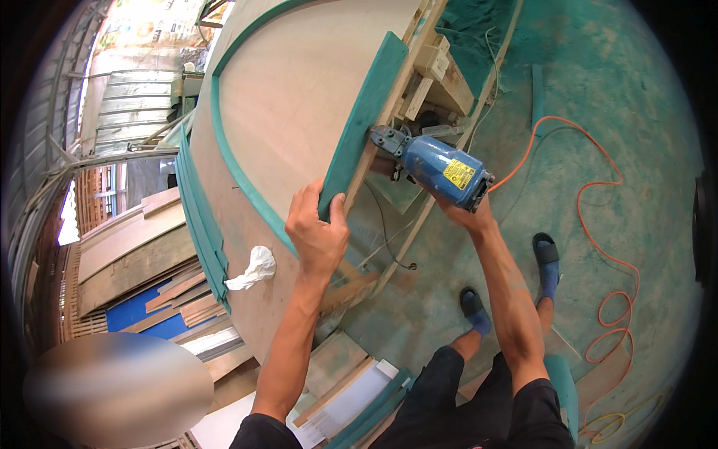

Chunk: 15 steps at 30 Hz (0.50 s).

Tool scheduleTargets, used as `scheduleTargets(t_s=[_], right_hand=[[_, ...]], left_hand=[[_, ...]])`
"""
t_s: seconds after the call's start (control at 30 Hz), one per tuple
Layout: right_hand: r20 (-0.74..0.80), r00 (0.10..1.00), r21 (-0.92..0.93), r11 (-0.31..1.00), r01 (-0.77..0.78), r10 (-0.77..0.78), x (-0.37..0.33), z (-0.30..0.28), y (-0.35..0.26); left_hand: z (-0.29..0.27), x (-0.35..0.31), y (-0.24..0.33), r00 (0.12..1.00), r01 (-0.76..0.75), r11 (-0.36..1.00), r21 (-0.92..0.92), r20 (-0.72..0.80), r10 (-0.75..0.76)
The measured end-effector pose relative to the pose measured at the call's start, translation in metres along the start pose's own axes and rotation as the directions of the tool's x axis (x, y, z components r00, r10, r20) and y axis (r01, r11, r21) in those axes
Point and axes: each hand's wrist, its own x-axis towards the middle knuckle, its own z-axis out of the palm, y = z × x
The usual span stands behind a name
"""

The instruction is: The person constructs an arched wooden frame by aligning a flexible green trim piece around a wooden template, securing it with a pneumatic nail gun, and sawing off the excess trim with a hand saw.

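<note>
My left hand (318,230) is closed round the near end of a green-painted board (364,120). That board lies along the edge of a large pale plywood panel (299,97), beside a bare wooden rail (428,22). In my right hand (470,215) is a blue air nail gun (441,166) with a yellow label. Its nose touches or nearly touches the board's right edge; the exact contact is hard to make out. My right fingers are mostly hidden beneath the tool. On the panel runs a curved green strip (218,112).
An orange air hose (591,232) runs from the nail gun and coils over the green-stained floor at right. A crumpled white cloth (254,268) lies on the panel's left part. Stacked green strips (200,224) and loose planks (131,262) are at left. Wood blocks (441,67) sit below the rail.
</note>
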Motion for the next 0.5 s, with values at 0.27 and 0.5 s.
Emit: scheduleTargets(t_s=[0.27, 0.5], right_hand=[[0.114, 0.993, -0.129, 0.991, 0.015, -0.001, -0.006, -0.008, -0.002], [0.104, 0.991, -0.020, 0.997, 0.081, -0.079, 0.002, 0.000, -0.005]], left_hand=[[0.000, -0.003, -0.002, 1.000, 0.006, 1.000, 0.026, -0.009, -0.005], [0.001, -0.001, 0.001, 1.000, 0.012, 1.000, 0.007, -0.001, -0.012]])
